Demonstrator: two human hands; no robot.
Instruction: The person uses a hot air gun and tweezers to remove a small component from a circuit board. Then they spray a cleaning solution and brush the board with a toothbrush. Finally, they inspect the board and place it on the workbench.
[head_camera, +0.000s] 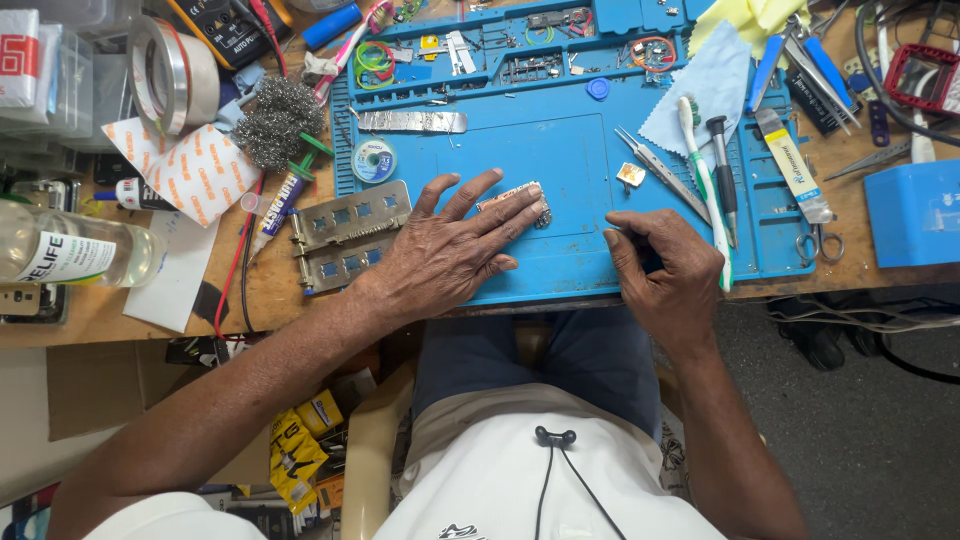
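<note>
My left hand (450, 250) lies flat on the blue work mat (560, 150), its fingertips pressing a small metal-edged circuit part (515, 195) against the mat. My right hand (665, 265) rests at the mat's front edge, fingers curled around something small and dark that is mostly hidden. A small square chip (631, 175) lies just beyond the right hand, beside silver tweezers (660, 172).
A metal stencil holder (345, 235) sits left of my left hand. A toothbrush (700, 170), a screwdriver (722, 165), a blue cloth (705, 90) and scissors (815, 225) lie right. Steel wool (275, 120), a tape roll (170, 75), a clear bottle (70, 255) crowd the wooden bench's left.
</note>
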